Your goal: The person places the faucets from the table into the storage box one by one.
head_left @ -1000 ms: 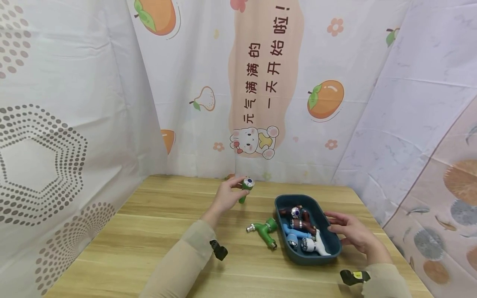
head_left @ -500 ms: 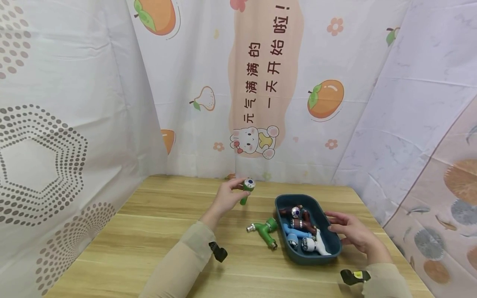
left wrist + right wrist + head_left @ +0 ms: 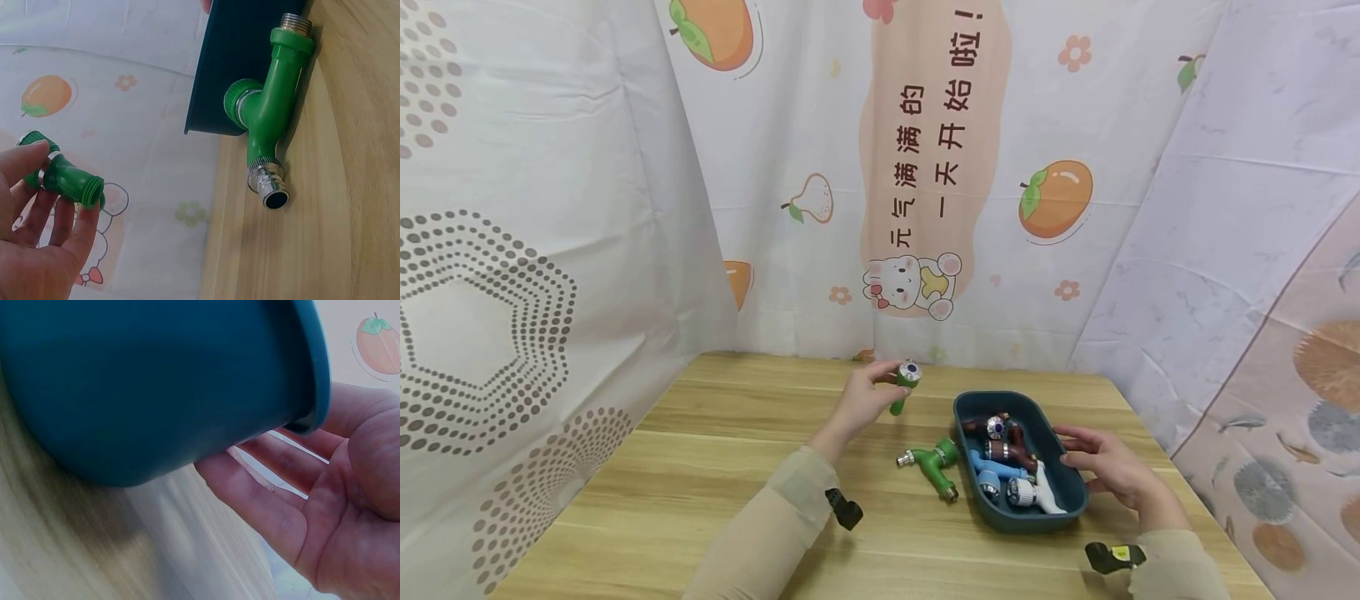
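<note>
My left hand (image 3: 862, 400) pinches a small green faucet (image 3: 898, 404) above the back of the table, its chrome-capped knob with a blue centre facing up. In the left wrist view that faucet (image 3: 72, 178) sits between thumb and fingers, its threaded end showing. A second green faucet (image 3: 933, 467) with metal ends lies on the wood, close against the left side of a dark teal bin (image 3: 967, 402). Beside the bin's right wall is my right hand (image 3: 1112, 467). In the right wrist view its extended fingers (image 3: 256, 500) rest along the outer wall (image 3: 156, 394), below the rim.
Inside the bin lie brown faucets (image 3: 1011, 452), a light blue faucet (image 3: 988, 475) and a white faucet (image 3: 1037, 493). The wooden table (image 3: 700, 475) ends at a printed curtain (image 3: 820, 275) behind, with more curtains on both sides.
The left hand, with the green faucet in it, has shifted slightly to the right. My right hand, the bin and the faucet on the table have stayed put.
</note>
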The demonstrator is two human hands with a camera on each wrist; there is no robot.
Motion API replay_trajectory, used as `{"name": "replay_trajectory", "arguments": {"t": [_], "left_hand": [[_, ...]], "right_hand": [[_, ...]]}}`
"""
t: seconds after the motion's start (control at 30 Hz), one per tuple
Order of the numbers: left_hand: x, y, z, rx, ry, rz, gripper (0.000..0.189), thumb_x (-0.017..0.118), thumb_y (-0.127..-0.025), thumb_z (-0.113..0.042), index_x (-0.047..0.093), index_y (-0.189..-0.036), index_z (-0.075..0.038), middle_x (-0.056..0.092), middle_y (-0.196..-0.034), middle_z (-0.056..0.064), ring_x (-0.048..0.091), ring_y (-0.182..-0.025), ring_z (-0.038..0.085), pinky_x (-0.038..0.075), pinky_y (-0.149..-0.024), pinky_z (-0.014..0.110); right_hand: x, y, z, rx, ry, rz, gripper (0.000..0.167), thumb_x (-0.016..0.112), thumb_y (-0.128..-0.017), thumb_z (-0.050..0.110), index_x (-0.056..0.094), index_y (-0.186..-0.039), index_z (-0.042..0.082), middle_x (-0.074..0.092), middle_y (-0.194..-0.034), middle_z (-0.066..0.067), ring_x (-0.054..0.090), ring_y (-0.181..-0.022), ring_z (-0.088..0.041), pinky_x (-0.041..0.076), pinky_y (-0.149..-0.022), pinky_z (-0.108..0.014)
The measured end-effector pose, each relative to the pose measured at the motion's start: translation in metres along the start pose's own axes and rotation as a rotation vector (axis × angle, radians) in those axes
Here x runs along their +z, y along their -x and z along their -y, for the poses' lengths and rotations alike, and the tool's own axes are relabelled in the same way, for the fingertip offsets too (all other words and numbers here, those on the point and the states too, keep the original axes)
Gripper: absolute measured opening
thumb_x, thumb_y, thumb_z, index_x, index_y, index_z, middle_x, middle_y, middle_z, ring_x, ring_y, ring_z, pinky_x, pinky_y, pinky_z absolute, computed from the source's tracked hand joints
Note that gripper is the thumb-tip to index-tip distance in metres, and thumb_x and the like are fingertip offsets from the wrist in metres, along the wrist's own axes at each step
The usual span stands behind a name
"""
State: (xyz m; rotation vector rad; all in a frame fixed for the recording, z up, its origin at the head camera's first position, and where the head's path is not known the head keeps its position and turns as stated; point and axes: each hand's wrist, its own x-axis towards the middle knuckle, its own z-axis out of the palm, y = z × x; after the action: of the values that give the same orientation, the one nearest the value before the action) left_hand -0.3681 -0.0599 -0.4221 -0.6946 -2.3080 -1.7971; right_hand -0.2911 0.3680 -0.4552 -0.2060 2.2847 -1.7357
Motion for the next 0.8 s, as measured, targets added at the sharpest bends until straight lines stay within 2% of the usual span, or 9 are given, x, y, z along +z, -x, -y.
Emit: {"name": "replay_trajectory", "arguments": {"t": [0.27, 0.63, 0.8], "left_hand": [[0.012, -0.001, -0.009, 0.017, 0.033, 0.037, 0.047, 0.079, -0.087, -0.008, 0.069, -0.133, -0.013, 0.066, -0.128, 0.002, 0.063, -0.111, 0.023, 0.058, -0.082, 0.033], [0.032, -0.004, -0.015, 0.013, 0.044, 0.089, 0.044, 0.079, -0.088, -0.011, 0.070, -0.131, -0.017, 0.067, -0.125, -0.001, 0.062, -0.110, 0.021, 0.059, -0.078, 0.033], [0.041, -0.005, -0.018, 0.034, 0.028, 0.103, 0.046, 0.078, -0.088, -0.009, 0.069, -0.132, -0.016, 0.065, -0.127, -0.001, 0.062, -0.110, 0.020, 0.059, -0.078, 0.032]], "right_hand": [[0.000, 0.000, -0.001, -0.007, 0.000, -0.004, 0.068, 0.064, -0.099, 0.009, 0.029, -0.155, -0.007, 0.040, -0.147, -0.038, 0.058, -0.120, -0.040, 0.058, -0.080, -0.057], [0.001, 0.001, -0.001, -0.005, -0.003, -0.006, 0.067, 0.064, -0.099, 0.009, 0.030, -0.155, -0.007, 0.041, -0.147, -0.038, 0.059, -0.118, -0.039, 0.058, -0.079, -0.057], [0.000, 0.000, -0.001, -0.003, -0.003, -0.005, 0.066, 0.064, -0.100, 0.009, 0.030, -0.155, -0.006, 0.041, -0.147, -0.037, 0.059, -0.118, -0.038, 0.058, -0.080, -0.057]]}}
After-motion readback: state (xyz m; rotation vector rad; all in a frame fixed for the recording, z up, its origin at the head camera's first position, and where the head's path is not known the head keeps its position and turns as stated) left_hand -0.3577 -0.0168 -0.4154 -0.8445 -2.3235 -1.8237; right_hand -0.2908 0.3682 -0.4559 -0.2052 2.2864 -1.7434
